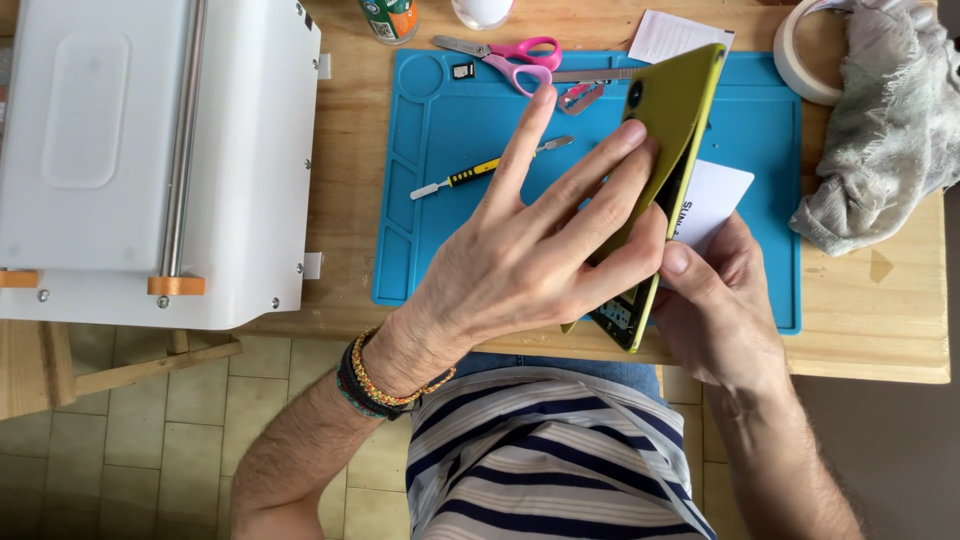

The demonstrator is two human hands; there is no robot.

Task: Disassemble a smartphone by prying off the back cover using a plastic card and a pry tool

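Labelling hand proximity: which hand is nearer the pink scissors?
Left. The left hand lies on the yellow-green phone, its index fingertip just below the pink scissors. The right hand is lower, at the phone's bottom edge, holding a white card.

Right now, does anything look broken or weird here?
Yes. The yellow-green phone looks split along one edge: its back cover gapes away from the body, with a white card at the gap. The left hand presses on it; the right hand holds it from below.
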